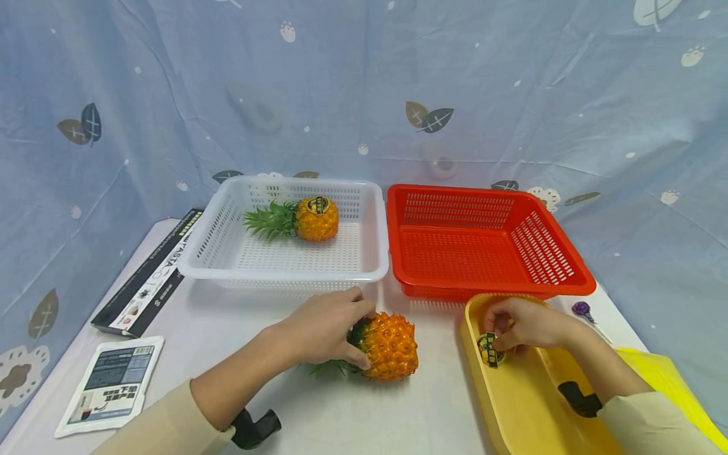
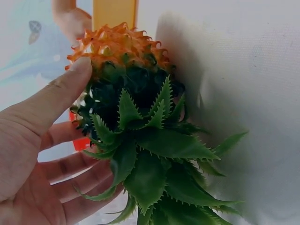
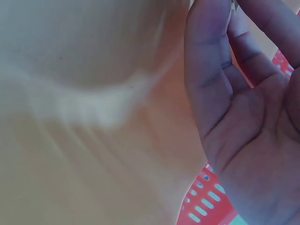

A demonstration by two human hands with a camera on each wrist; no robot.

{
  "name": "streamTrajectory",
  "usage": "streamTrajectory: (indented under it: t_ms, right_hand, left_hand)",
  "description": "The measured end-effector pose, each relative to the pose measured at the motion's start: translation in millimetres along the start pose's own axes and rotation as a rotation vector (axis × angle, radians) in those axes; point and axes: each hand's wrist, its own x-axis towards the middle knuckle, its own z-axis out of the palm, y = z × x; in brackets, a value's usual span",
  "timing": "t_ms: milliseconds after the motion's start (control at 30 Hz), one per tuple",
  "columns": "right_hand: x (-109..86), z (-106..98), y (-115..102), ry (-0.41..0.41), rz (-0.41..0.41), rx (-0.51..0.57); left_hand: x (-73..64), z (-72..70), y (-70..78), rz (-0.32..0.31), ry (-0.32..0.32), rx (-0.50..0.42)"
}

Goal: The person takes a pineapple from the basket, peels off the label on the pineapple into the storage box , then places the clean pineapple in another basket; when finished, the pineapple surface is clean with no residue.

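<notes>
An orange toy-like pineapple [image 1: 394, 347] with spiky skin lies on its side on the table, its green leaves [image 2: 154, 164] pointing left. My left hand [image 1: 324, 325] grips it around its green shaded end, thumb on the near side. In the left wrist view the other fingers reach behind it. Over the far end of a yellow tray [image 1: 474, 373], my right hand [image 1: 526, 323] pinches a round black-and-yellow label [image 1: 489, 351] between thumb and fingertips. The right wrist view shows curled fingers [image 3: 208, 65], with the label almost entirely out of sight.
A second pineapple [image 1: 316, 218], bearing a similar label, lies in a white basket [image 1: 284, 275]. Beside it stands a red basket [image 1: 455, 253]. At left are a long black box [image 1: 148, 278] and a white pouch [image 1: 110, 385]; a purple lollipop [image 1: 582, 308] and yellow packet [image 1: 665, 373] lie right.
</notes>
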Motion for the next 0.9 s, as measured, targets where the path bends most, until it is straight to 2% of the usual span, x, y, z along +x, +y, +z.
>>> streamTrajectory:
  t_ms: [167, 333, 500, 900]
  right_hand:
    - [-0.8, -1.3, 1.0, 0.006, 0.001, 0.032]
    - [-0.6, -5.3, -0.6, -0.013, -0.034, 0.006]
    - [-4.1, -10.2, -7.4, -0.042, -0.06, -0.003]
    - [-15.4, -7.3, -29.6, -0.047, -0.038, -0.073]
  left_hand:
    - [-0.1, 0.1, -0.1, -0.004, -0.002, 0.0]
    - [0.1, 0.1, -0.3, -0.007, -0.005, -0.002]
    - [0.1, 0.3, 0.0, -0.014, -0.01, -0.003]
    - [-0.1, -0.2, -0.8, -0.002, -0.01, 0.001]
